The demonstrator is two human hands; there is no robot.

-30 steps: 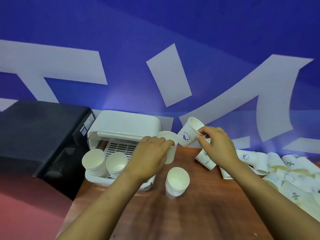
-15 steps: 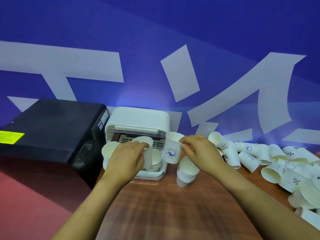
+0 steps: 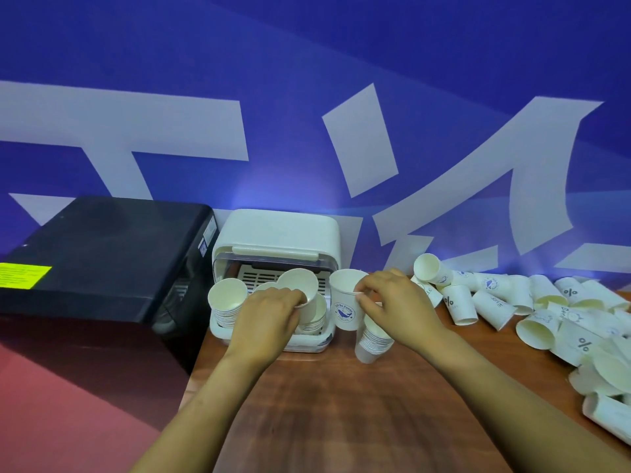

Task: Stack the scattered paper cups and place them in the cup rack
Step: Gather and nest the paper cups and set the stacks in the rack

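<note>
Hands: your left hand (image 3: 264, 315) pinches a tilted plain cup (image 3: 300, 288) over the cup rack (image 3: 273, 233); your right hand (image 3: 397, 305) pinches a whale-logo cup (image 3: 345, 302).
Writing: scattered cups (image 3: 512, 302) right show "%".
Stack: nested cups (image 3: 370, 339) near rack's right.

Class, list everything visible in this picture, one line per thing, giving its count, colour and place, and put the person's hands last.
cup rack: one, white, lid open, at the table's back left.
cup stacks in the rack: at least three, white, partly hidden behind the left hand.
stack on the table: one, white, just right of the rack.
scattered cups: many, white with blue prints, lying on the table's right side.
table: one, brown wood.
black box: one, yellow label, left of the rack.
wall: blue with white shapes.
left hand: holds a plain cup over the rack.
right hand: holds a printed cup by its rim.
</note>
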